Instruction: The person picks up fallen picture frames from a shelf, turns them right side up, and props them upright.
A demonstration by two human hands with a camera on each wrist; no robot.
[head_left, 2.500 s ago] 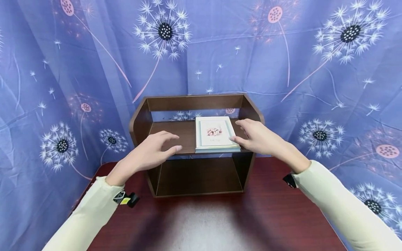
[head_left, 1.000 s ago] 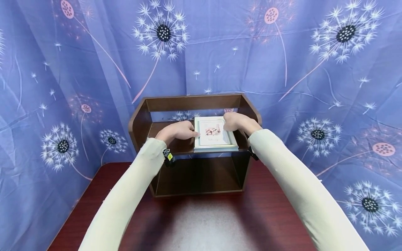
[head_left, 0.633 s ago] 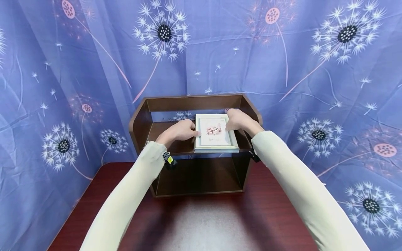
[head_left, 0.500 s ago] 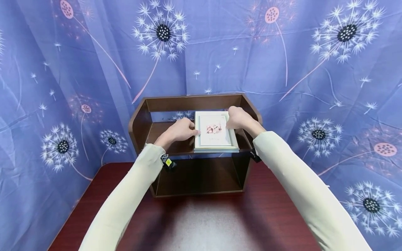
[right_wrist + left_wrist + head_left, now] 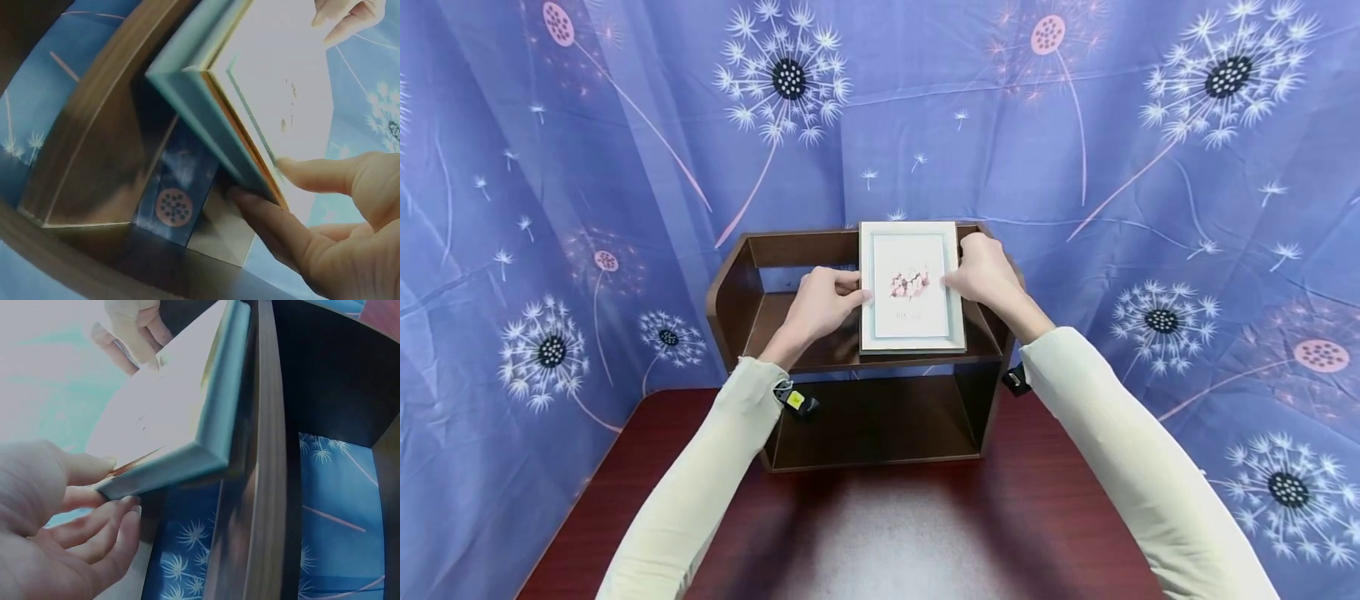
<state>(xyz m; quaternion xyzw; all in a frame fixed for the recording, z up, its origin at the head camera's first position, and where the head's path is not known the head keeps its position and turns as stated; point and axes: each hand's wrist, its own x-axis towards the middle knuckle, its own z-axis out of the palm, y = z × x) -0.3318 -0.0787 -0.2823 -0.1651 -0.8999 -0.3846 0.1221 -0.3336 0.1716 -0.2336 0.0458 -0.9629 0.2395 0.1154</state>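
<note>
The picture frame is tilted over the upper board of a brown shelf, pinched between thumb and fingers by the left hand at one side and the right hand at the other, the shelf standing on a red table before a blue curtain.

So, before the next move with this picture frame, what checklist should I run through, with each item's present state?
1. Left hand gripping the picture frame's left side: ok, it pinches the edge.
2. Right hand gripping the right side: ok, it also pinches the edge.
3. Printed side facing the person: ok.
4. Frame standing upright: not ok, it is tilted back.
5. Lower edge resting on the upper shelf: cannot tell.
</note>
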